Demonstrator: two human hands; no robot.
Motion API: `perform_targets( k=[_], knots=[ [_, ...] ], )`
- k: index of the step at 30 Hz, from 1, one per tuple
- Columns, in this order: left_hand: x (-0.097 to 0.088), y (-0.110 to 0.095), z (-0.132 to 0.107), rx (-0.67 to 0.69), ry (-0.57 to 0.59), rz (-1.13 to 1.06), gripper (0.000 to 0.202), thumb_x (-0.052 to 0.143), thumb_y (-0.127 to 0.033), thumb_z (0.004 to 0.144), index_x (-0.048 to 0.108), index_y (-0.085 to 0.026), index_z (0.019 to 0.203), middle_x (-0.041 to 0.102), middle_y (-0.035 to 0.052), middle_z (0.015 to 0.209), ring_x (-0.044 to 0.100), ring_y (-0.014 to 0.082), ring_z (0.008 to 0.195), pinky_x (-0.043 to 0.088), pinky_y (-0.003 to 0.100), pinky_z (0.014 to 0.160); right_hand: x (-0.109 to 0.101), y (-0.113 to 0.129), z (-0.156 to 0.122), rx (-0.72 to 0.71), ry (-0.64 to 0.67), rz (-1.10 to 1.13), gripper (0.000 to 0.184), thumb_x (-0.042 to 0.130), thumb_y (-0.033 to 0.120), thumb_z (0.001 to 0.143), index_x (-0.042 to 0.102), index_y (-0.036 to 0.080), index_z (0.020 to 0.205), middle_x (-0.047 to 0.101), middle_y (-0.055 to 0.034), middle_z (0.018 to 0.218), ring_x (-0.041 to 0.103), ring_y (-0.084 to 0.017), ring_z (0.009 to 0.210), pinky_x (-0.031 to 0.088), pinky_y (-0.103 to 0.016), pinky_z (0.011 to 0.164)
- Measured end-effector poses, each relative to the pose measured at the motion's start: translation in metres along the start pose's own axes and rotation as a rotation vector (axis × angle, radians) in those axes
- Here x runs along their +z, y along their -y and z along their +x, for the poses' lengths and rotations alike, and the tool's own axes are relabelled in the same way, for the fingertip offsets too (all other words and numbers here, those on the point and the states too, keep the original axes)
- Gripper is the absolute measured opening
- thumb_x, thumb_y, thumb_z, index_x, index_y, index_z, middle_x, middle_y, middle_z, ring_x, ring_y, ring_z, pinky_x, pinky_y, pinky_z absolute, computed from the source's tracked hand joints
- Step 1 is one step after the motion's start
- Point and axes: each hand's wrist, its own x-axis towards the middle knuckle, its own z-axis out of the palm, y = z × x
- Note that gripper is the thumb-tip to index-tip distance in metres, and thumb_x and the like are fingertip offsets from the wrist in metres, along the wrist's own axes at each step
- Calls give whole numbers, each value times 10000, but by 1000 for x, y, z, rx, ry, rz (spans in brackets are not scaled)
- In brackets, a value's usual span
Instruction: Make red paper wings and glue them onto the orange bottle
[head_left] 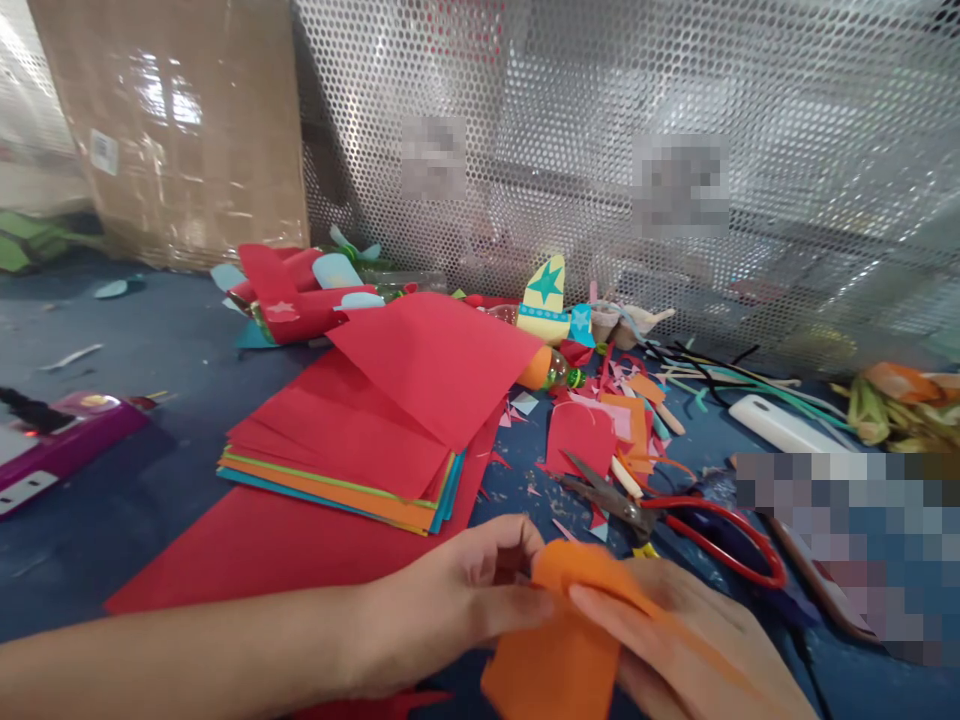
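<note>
A piece of orange paper [559, 655] is held between both hands at the bottom of the view, its upper part curled over. My left hand [465, 585] pinches its left edge with thumb and bent fingers. On the other side my right hand [675, 640] is closed on the paper, with the fingers lying along the folded part. Just beyond the right hand lie scissors [637, 515] with red handles, blades apart. A stack of coloured paper [337, 430], red on top with green, orange and blue below, rests ahead of the left hand on a larger red sheet [225, 550].
Paper scraps [581, 435] litter the middle right. Decorated bottles [315, 300] lie at the back before a perforated metal panel [480, 120]. A cardboard box [180, 130] stands back left, a purple power strip [82, 440] at left. A white glue-gun-like tool [784, 425] and a phone-like object [825, 580] are at right.
</note>
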Motion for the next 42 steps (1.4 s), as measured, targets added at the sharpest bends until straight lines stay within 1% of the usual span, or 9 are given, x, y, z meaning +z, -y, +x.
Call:
perform_targets(
  k=[5,9,15,18,22,31,35,38,42],
  knots=[
    [1,-7,1,46,-30,-44,461,757,-419,707,591,-217,1087,625,48,1084,572,198,1049,422,330,913,1,3,1,67,68,171,114,656,237,814,661,274,922,737,31,836,693,-91,730,523,-117,687],
    [2,-11,3,89,-99,-41,258,718,-397,755,715,-180,896,714,46,956,644,187,930,459,308,893,6,8,1,366,94,341,119,577,310,855,651,253,782,667,35,662,628,-92,568,502,-144,560],
    [4,-3,7,107,-111,-13,299,745,-393,716,724,-194,938,748,28,875,695,175,797,532,274,760,11,10,2,709,-152,538,197,631,428,789,638,238,738,673,-31,976,656,-157,834,526,-182,682],
    [5,1,7,114,-95,69,181,678,-266,785,717,-198,949,752,23,899,698,188,854,532,287,794,10,10,2,800,-100,534,237,603,468,801,597,233,773,669,-16,821,652,-153,735,528,-203,650],
    [5,1,5,138,-51,153,213,603,-147,787,719,-192,960,746,16,942,673,202,958,506,293,864,10,10,2,782,30,458,273,528,478,838,563,222,749,649,-5,727,637,-156,707,502,-223,644],
    [8,-8,1,121,-94,108,177,652,-332,783,679,-177,701,674,-6,717,628,150,758,493,242,761,13,11,3,780,33,429,248,537,444,827,502,228,710,566,32,668,574,-118,615,450,-206,583],
    [10,-7,3,137,-169,240,251,632,-322,762,580,-176,564,551,-35,587,526,116,618,450,200,618,16,12,1,865,-84,607,262,578,461,803,473,259,933,575,47,700,569,-119,597,459,-205,547],
    [7,-4,2,153,-186,354,245,578,-305,787,543,-172,585,477,-39,601,423,96,569,378,188,541,15,10,1,903,-63,699,338,549,500,821,480,261,1050,612,22,761,596,-139,661,487,-226,598],
    [3,2,1,162,-198,514,329,523,-273,812,383,-178,530,312,-61,566,280,84,534,266,200,473,11,8,2,836,-10,586,267,534,491,837,568,232,781,580,18,709,548,-125,631,456,-194,569]
  ],
)
